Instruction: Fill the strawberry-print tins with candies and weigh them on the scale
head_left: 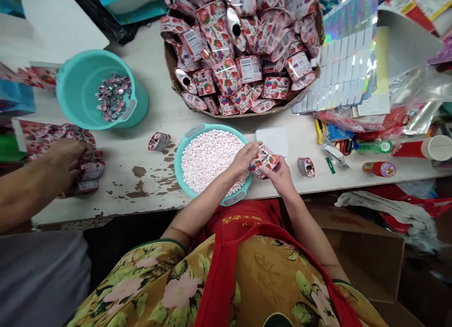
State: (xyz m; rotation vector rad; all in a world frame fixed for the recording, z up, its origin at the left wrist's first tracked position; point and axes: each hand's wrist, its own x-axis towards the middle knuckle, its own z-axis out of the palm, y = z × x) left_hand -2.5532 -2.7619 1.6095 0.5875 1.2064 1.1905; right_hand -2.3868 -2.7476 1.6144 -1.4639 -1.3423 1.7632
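Between my two hands, at the right rim of a turquoise basin (179,169), is a small strawberry-print candy box (264,160). My right hand (280,175) is closed around its right side, with the thumb across the front. My left hand (245,158) reaches over the basin and its bent fingers press against the box's left end; what lies under them is hidden. Small pale pink and white candies (208,157) fill the basin. One similar box with a dark hole (306,167) stands to the right, and another box (159,142) lies left of the basin.
A large carton (173,77) heaped with strawberry-print boxes stands behind the basin. A turquoise bucket (141,105) holds small silvery-pink pieces. At left, a co-worker's hand (65,159) rests over more boxes. Silvery label sheets (334,72) and a red cup (409,149) are at right.
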